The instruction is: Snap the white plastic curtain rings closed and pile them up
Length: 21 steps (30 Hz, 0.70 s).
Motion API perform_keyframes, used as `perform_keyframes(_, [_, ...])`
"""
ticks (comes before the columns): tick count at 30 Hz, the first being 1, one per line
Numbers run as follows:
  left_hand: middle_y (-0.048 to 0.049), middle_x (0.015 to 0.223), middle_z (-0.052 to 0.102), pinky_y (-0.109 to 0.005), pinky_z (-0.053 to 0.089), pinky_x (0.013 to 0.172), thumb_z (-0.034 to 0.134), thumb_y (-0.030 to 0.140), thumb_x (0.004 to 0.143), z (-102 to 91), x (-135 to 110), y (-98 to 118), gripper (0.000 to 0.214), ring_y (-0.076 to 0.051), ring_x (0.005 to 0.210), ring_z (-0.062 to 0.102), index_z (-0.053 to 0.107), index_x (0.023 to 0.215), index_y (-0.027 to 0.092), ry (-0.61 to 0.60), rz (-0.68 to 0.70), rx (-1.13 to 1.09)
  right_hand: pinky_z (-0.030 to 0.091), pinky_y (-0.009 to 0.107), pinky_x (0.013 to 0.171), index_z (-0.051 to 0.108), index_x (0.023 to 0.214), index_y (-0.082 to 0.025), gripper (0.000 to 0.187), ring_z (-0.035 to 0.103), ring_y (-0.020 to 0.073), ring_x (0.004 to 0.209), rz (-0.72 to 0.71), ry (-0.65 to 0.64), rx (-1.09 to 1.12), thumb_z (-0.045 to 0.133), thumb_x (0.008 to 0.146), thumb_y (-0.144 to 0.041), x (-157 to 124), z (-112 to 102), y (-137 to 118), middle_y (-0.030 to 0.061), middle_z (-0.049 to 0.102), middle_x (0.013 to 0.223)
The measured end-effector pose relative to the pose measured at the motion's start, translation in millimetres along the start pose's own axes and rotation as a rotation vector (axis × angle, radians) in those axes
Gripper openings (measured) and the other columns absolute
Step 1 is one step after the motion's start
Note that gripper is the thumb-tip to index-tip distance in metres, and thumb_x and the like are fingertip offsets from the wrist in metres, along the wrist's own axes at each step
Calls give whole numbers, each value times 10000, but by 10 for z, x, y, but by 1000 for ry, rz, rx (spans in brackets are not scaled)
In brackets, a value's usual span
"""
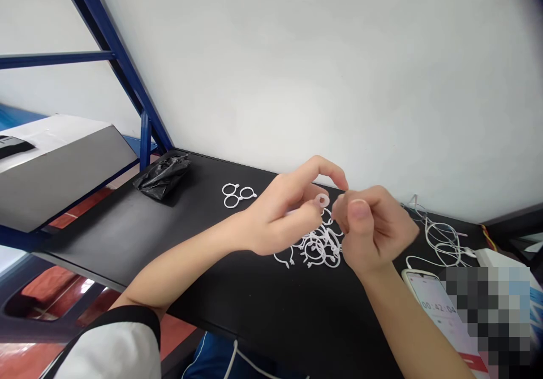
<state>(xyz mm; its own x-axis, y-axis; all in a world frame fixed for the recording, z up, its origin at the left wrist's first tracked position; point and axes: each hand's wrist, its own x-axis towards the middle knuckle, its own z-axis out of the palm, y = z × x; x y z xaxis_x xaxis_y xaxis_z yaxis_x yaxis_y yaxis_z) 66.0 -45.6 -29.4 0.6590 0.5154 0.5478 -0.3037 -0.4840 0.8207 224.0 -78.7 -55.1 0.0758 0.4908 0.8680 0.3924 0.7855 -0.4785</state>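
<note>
My left hand (286, 212) reaches in from the left, its thumb and curled fingers closed on a small white ring-shaped piece (322, 200), with the index finger arched above. Right beside it, my right hand (375, 229) is closed, thumb bent against the fingers; anything inside is hidden. Below both hands lies a pile of thin white plastic rings (316, 249), some of them gapped with small knobs at the ends. Farther left on the black table (271, 305), three closed white rings (231, 201) lie together.
A crumpled black plastic bag (163, 176) lies at the table's back left, near a blue metal frame (123, 68). On the right are a phone (436, 305) showing a timer, coiled white cables (443, 243) and a white box (492, 257). A pale wall stands behind.
</note>
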Motion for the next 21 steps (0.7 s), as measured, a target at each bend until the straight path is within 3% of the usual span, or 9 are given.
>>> perform_keyframes(3, [108, 550, 301, -203, 210, 432, 407, 59, 777, 43, -13, -21, 357, -44, 438, 238, 431, 1111, 184, 66, 172, 232, 267, 281, 403, 483, 679, -203, 369, 350, 87, 425, 31, -156, 10, 370, 1016, -302, -8, -10, 30, -30, 411, 546])
perform_keyframes(6, [112, 532, 345, -176, 225, 405, 406, 77, 738, 86, -9, -81, 410, -33, 413, 260, 465, 1139, 141, 139, 347, 377, 259, 269, 395, 472, 702, -202, 399, 353, 88, 435, -34, -226, 19, 268, 1039, -261, -1, -3, 37, -23, 424, 568])
perform_keyframes(10, [110, 518, 379, -161, 260, 380, 426, 130, 712, 90, -3, -159, 475, -28, 391, 280, 508, 1179, 96, 191, 529, 532, 255, 260, 394, 396, 676, -209, 382, 304, 89, 434, -164, -338, 13, 318, 1029, -332, 61, 5, 34, -45, 350, 536])
perform_keyframes(16, [109, 507, 403, -171, 289, 380, 399, 176, 691, 35, -28, -183, 564, -50, 388, 285, 486, 1247, 150, 189, 533, 630, 296, 234, 440, 357, 716, -206, 291, 316, 76, 468, -342, -454, -118, 367, 1006, -198, 136, -36, -1, -61, 378, 548])
perform_keyframes(21, [99, 522, 468, -179, 312, 386, 376, 208, 719, -3, -26, -201, 565, -61, 383, 324, 448, 1277, 167, 129, 490, 666, 345, 235, 440, 436, 773, -210, 232, 389, 93, 469, -323, -444, -104, 383, 999, -218, 148, -47, -37, -46, 443, 543])
